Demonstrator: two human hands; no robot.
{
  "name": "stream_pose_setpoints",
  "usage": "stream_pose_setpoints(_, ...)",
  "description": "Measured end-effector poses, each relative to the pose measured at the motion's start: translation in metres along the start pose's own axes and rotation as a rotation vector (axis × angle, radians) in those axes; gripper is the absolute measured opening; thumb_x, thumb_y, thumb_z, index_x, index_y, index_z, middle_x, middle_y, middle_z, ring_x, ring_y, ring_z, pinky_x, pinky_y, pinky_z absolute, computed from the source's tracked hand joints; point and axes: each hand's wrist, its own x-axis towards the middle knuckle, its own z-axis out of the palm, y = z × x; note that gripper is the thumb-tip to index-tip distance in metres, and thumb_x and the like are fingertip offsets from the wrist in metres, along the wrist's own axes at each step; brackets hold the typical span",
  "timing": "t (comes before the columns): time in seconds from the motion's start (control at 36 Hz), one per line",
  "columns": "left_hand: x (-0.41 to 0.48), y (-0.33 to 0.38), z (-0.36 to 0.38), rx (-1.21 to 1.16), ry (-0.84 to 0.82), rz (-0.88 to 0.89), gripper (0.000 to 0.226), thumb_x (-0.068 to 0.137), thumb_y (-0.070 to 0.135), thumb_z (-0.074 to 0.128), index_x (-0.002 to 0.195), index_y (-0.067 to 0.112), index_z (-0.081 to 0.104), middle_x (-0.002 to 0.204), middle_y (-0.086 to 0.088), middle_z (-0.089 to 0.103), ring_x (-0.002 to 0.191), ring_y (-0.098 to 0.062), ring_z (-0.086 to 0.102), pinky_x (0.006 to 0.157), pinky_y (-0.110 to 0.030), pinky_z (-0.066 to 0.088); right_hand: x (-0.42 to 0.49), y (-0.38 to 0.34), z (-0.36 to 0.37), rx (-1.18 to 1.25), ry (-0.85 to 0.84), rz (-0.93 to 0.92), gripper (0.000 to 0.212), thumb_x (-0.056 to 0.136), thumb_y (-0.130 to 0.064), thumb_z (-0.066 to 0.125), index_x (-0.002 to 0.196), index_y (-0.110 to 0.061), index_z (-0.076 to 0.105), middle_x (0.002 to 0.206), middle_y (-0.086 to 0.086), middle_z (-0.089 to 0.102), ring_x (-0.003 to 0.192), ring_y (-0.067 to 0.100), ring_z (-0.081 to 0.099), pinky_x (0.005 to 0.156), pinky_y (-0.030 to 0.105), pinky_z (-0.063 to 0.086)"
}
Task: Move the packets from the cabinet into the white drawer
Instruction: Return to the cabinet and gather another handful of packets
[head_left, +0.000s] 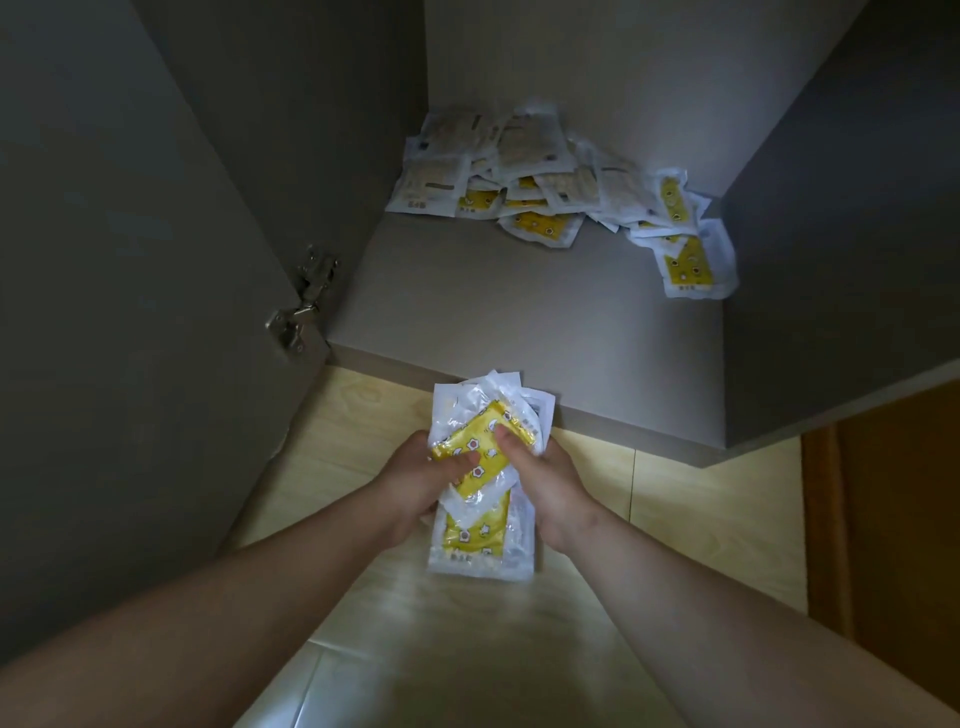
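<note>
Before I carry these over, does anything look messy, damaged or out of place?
Nothing looks torn or spilled. The packets on the cabinet shelf lie in a jumbled heap at the back, with a stray packet beside the right wall. The bundle gripped by the left hand and right hand is unevenly fanned.

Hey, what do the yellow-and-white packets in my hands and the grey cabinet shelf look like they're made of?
The yellow-and-white packets look like thin glossy plastic film: crinkled, with bright glints. The grey cabinet shelf is probably matte laminated board: flat, even colour, no visible grain.
</note>
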Motion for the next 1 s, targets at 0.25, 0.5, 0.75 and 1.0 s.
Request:
stream_pose_setpoints(0.25,-0.006,0.002,0.008,-0.13,0.0,0.068,0.026,0.093,0.009,0.055,0.118,0.003,0.059,0.113,-0.017,0.067,0.102,-0.032,0.065,0.087,-0.038,0.052,0.003,0.008,0.012,-0.179,0.237,-0.161,0.04,0.07,-0.047,0.073,0.094,-0.017,0.063,0.09,0.003,0.072,0.085,0.022,0.069,0.084,0.044,0.055)
stream_pose_setpoints(0.5,-0.013,0.006,0.01,-0.299,0.171,0.035,0.027,0.101,0.021,0.041,0.114,0.007,0.06,0.106,-0.016,0.068,0.092,-0.03,0.066,0.082,-0.038,0.053,-0.004,-0.001,0.024,-0.291,0.303,-0.162,0.025,0.082,-0.043,0.066,0.081,-0.019,0.061,0.079,-0.004,0.067,0.074,0.014,0.064,0.069,0.026,0.052)
stream_pose_setpoints(0.75,-0.089,0.043,0.023,-0.263,0.355,-0.122,0.021,0.1,0.027,0.043,0.095,0.013,0.057,0.096,-0.011,0.065,0.087,-0.028,0.062,0.085,-0.041,0.051,-0.087,-0.035,0.035,-0.409,0.355,-0.037,0.033,0.087,-0.047,0.059,0.089,-0.014,0.059,0.076,-0.004,0.058,0.066,0.01,0.054,0.052,0.012,0.037)
stream_pose_setpoints(1.0,-0.217,0.132,0.025,-0.29,0.377,-0.271,0.028,0.1,0.024,0.043,0.076,0.017,0.053,0.074,-0.002,0.06,0.061,-0.013,0.057,0.05,-0.02,0.045,-0.202,-0.129,0.057,-0.491,0.282,0.069,0.039,0.088,-0.05,0.054,0.091,-0.012,0.057,0.071,-0.007,0.053,0.061,0.002,0.047,0.05,0.013,0.033)
